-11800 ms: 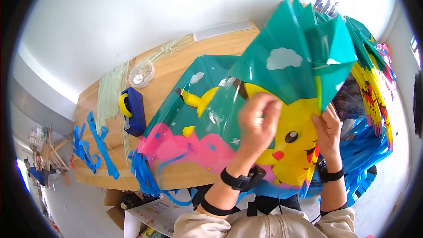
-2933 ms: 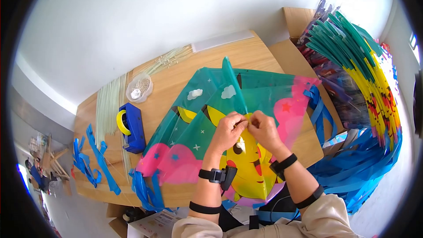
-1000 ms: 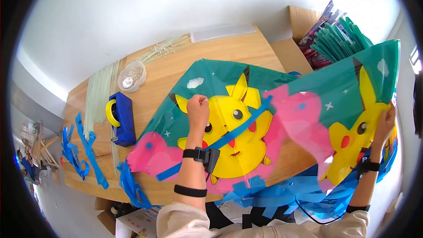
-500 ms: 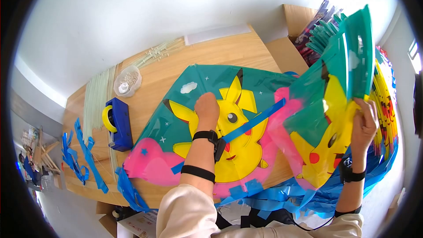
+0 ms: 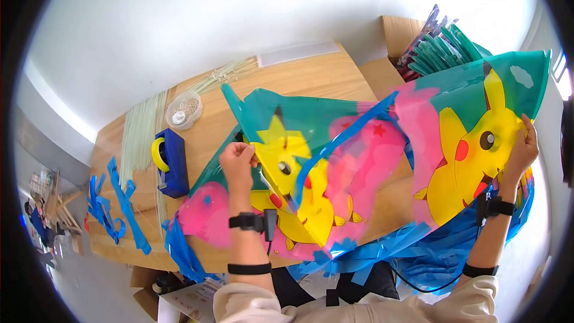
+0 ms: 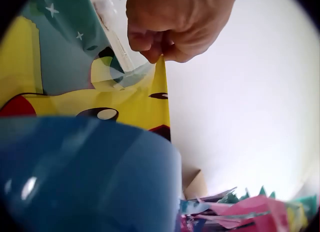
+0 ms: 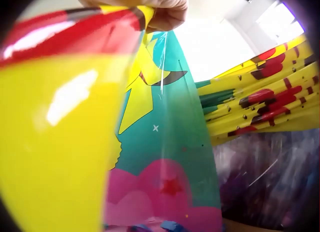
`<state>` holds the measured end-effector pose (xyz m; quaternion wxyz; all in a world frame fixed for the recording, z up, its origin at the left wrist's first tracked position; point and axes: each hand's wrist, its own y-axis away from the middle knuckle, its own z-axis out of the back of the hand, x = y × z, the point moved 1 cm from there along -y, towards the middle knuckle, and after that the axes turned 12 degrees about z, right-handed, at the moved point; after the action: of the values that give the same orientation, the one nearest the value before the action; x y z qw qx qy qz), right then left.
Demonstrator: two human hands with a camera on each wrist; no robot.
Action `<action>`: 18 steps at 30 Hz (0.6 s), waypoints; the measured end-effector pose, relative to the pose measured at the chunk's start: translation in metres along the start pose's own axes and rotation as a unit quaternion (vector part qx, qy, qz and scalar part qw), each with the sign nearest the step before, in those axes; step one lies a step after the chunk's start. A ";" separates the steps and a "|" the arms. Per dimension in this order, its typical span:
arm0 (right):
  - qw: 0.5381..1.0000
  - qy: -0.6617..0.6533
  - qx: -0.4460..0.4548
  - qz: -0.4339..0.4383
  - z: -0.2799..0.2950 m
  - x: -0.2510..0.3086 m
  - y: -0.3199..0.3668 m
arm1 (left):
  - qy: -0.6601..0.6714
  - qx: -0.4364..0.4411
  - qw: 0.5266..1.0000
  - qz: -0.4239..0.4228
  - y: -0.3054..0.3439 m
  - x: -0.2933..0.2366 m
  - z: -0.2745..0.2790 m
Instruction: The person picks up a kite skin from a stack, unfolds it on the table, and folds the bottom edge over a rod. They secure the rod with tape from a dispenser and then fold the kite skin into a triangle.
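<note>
Over the wooden surface (image 5: 326,78), my left hand (image 5: 238,164) pinches a raised fold of one printed sheet (image 5: 203,215) in its fingers (image 6: 141,39). To the right, my right hand (image 5: 522,151) has its fingers clenched on the edge of a second sheet (image 5: 445,173). I see the blue tape dispenser (image 5: 173,164) left of the first.

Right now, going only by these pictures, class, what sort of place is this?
Probably a craft workshop, perhaps for kites: a tape dispenser and thin pale rods sit on the wooden table, and bundled printed plastic sheets are beside it.
</note>
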<state>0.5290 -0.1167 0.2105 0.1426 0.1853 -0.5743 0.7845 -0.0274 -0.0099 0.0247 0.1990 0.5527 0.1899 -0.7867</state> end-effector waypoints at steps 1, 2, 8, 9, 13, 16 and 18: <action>1.000 -0.010 -0.003 0.010 0.003 -0.002 -0.003 | 0.153 0.099 0.982 0.043 0.009 -0.021 0.015; 1.000 -0.017 -0.005 0.020 0.007 -0.002 -0.005 | 0.300 0.197 0.930 0.085 0.014 -0.034 0.023; 0.929 0.141 0.081 0.332 0.015 0.051 0.020 | 0.224 0.112 0.968 0.034 0.048 -0.086 0.041; 0.935 0.108 0.104 0.320 0.008 0.070 0.031 | 0.215 0.151 0.965 -0.006 0.061 -0.097 0.033; 0.914 -0.158 0.252 0.276 -0.011 0.152 0.100 | 0.280 0.278 0.917 0.052 0.133 -0.145 -0.018; 0.875 -0.270 0.366 0.165 0.004 0.190 0.133 | 0.309 0.360 0.878 0.059 0.177 -0.159 -0.052; 0.888 -0.271 0.352 0.122 0.003 0.185 0.151 | 0.309 0.460 0.832 0.030 0.197 -0.167 -0.059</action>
<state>0.2981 -0.1630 0.1672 -0.1902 0.3573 -0.2949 0.8656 0.1740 -0.1291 0.1480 -0.1240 0.7998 -0.1590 -0.5654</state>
